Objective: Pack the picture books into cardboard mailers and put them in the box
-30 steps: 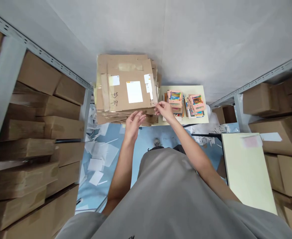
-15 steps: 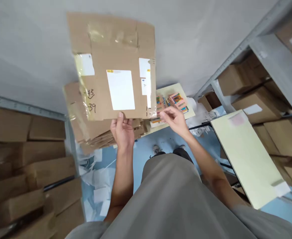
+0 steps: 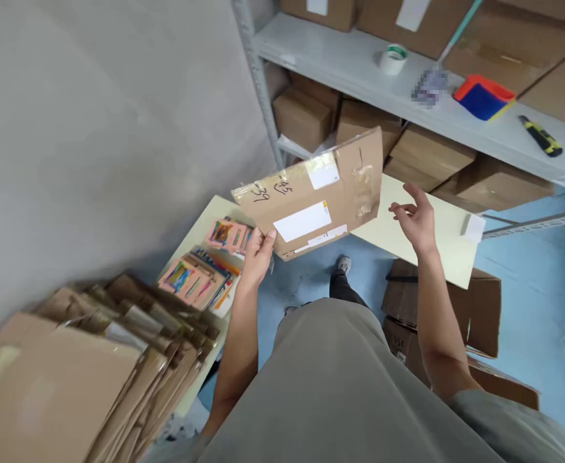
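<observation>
While the left hand [image 3: 259, 252] pinches the flattened cardboard box [image 3: 317, 193] by its lower corner — held in the air over the pale table [image 3: 448, 222] — the right hand [image 3: 417, 218] hovers beside its far edge, fingers spread (touching nothing). Carrying step, apparently; next calls for a second grip.

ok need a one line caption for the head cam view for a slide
Left hand holds a flattened cardboard box by its corner over a pale table; the open right hand hovers beside it.

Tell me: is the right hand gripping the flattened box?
No: the right hand is open and clear of the flattened box, which only the left hand holds by its lower corner.
</observation>
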`<state>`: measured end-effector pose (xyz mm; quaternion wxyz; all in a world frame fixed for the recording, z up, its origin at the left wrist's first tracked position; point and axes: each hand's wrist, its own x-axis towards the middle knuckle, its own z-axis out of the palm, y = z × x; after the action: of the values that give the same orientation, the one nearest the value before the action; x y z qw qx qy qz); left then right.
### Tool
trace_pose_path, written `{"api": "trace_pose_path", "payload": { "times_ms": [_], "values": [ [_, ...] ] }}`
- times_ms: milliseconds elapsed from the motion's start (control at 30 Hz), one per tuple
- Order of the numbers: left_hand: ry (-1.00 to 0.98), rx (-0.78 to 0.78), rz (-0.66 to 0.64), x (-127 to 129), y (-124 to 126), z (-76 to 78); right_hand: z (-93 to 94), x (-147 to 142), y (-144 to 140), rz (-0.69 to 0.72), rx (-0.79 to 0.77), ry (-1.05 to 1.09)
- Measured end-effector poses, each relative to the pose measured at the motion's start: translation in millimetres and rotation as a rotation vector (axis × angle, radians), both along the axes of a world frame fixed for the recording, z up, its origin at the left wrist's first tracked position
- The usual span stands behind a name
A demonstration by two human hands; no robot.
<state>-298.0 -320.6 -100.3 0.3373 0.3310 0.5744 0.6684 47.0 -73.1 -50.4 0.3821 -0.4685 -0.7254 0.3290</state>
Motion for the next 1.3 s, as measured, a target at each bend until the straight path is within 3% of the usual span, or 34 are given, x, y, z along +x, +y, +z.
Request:
{"api": "trace_pose_path", "payload": {
  "times_ms": [167, 267, 367, 500, 633, 767, 933, 1167, 1300],
  "values": [
    [0.115, -0.134, -0.339, 39.8, 131.3, -6.4, -46.2, 102.1, 69.4, -0.089, -0.12, -0.005],
    [0.156, -0.193, -0.49, 71.1, 209.8, -20.9, -64.3, 152.9, 98.1, -0.165, -0.173, -0.051],
    [0.206, -0.236, -0.567, 106.6, 276.3, -49.4, -81.9, 191.1, 116.1, -0.203, -0.24, -0.098],
    [0.292, -0.314, -0.465, 148.7, 332.6, -96.3, -108.7, 215.8, 122.7, -0.23, -0.384, -0.069],
    [0.332, -0.402, -0.393, 173.0, 357.6, -127.4, -132.7, 220.0, 116.8, -0.27, -0.438, -0.066],
    [0.205, -0.381, -0.492, 184.5, 369.5, -137.3, -145.6, 216.3, 112.0, -0.31, -0.47, -0.063],
    [0.074, -0.392, -0.54, 194.8, 376.7, -136.0, -143.6, 206.1, 116.5, -0.232, -0.519, -0.021],
    [-0.112, -0.449, -0.613, 187.8, 380.4, -122.2, -135.1, 202.9, 119.3, -0.26, -0.763, 0.246],
    [-0.12, -0.482, -0.589, 185.2, 388.6, -112.6, -130.8, 207.0, 117.5, -0.246, -0.854, 0.359]
  ]
}}
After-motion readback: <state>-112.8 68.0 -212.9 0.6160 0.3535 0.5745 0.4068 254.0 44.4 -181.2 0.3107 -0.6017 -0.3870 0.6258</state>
